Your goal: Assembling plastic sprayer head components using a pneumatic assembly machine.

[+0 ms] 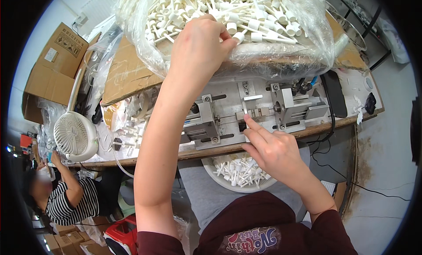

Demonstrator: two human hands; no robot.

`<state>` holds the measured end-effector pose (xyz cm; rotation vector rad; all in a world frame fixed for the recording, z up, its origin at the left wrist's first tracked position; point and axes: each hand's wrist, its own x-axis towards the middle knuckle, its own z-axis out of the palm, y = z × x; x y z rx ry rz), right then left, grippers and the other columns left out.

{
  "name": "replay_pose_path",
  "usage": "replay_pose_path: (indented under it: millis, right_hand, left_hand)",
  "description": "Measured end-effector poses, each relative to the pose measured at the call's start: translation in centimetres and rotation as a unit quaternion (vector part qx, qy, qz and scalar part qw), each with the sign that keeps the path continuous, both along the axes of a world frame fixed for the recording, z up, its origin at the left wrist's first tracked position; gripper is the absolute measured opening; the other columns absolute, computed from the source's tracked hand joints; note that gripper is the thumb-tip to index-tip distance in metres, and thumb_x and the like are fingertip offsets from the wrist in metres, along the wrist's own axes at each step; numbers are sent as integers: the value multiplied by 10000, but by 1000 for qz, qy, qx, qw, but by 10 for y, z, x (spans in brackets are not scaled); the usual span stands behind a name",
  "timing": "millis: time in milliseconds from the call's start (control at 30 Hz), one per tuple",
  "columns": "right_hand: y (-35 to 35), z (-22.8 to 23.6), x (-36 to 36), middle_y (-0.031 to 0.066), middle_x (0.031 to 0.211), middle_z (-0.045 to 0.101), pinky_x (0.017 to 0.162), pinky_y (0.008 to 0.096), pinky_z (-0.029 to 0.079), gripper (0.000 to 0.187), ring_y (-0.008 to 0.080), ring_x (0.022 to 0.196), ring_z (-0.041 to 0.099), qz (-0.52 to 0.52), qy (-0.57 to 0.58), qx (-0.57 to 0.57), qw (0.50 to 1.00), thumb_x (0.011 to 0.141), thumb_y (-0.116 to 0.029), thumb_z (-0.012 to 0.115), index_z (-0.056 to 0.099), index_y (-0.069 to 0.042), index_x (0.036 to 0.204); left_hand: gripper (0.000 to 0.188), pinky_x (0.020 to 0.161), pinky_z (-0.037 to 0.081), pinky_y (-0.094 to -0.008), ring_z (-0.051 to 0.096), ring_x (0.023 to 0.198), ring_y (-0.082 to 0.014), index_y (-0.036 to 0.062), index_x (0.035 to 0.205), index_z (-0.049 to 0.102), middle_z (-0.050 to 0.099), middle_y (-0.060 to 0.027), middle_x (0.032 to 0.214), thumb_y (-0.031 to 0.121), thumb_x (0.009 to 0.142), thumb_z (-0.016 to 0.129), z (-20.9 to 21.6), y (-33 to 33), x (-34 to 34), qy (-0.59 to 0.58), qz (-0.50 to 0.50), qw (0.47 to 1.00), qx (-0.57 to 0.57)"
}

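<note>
My left hand (198, 44) reaches over a heap of white plastic stemmed caps (259, 24). Its fingers are curled together, and thumb and forefinger close at a white stemmed cap (238, 37) on the near edge of the heap; the other fingertips are partly hidden. My right hand (279, 154) is at a metal clamping fixture (231, 110), its forefinger stretched out and thumb apart. That fingertip touches the lower end of a slim white piece (245, 107) standing in the middle of the fixture. Above it lies a short white bar (252, 97).
A basin (209, 170) of white stemmed parts rests at my lap. Clear plastic sheeting (307, 48) and cardboard (127, 79) lie under the heap. A small white fan (75, 136) stands left; black cables (332, 105) hang right. Another person (72, 198) sits at lower left.
</note>
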<state>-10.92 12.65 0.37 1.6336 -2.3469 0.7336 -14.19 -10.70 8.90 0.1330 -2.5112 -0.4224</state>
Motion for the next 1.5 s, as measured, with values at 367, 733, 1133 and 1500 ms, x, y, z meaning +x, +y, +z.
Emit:
replay_pose_path:
  millis: [367,733,1133,1500]
  right_hand:
    - [-31,67,-81,102,947,712,717,380,548,169,287,808,689,-99,58,-215,970,828,-150,728,685,-58,963]
    - [-74,99,-182,210,964,692,778,424,514,273,363,900,657,-144,36,107,983,725,-79,644,619,15,980]
    - [-36,101,-146,92,661,630,536,295,387,307,112,555,502,-158,-21,-56,986,935,-286,664,686,16,988]
    - [11,75,-56,-21,683,657,523,196,341,246,-2,589,509,-78,-455,-161,872,943,-267,679,695,-22,962]
  left_hand:
    - [276,702,533,-353,679,741,-240,48,988,742,703,-106,893,262,812,739,-15,4,-16,15,-44,999,5]
    - [189,621,516,-317,664,653,-180,10,959,742,603,-99,787,109,799,723,15,40,66,109,13,992,58]
    - [289,724,623,-281,720,861,-201,-23,1015,717,660,-134,1140,-8,744,813,-46,92,141,40,-66,978,194]
    - [280,636,563,-308,698,734,-200,-8,1040,716,684,-126,1206,65,779,785,-106,106,122,8,-60,998,29]
